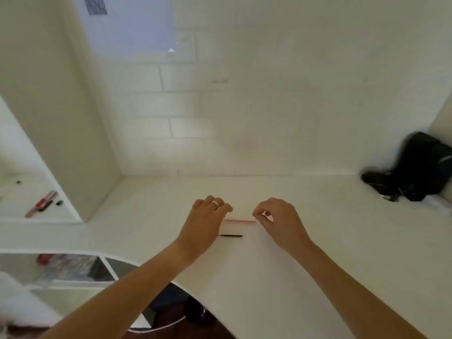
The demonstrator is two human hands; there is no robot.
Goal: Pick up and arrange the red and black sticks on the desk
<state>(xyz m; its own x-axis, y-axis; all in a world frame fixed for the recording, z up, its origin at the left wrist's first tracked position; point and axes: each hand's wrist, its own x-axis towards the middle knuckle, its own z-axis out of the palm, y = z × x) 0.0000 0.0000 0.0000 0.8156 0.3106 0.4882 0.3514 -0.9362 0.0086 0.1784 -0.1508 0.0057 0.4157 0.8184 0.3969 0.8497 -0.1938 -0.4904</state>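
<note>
Left hand point(205, 222) hides red stick's point(241, 220) end

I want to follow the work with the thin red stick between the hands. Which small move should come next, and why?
Probably lower the right hand a little to pinch the red stick at its right end. The fingertips curl just above that end, the left hand hovers at the other end, and the black stick lies apart.

Both hands are over the white surface point(318, 241). The left hand point(205, 223), wearing a ring point(215, 203), has its fingers curled at the left end of a thin red stick point(241, 220). The right hand point(278, 221) pinches the stick's right end. A thin black stick point(231, 235) lies on the surface just beside the red one, nearer the person. A black bag point(415, 167) sits in the far right corner. Red and black pens point(41, 204) lie on a shelf at left.
</note>
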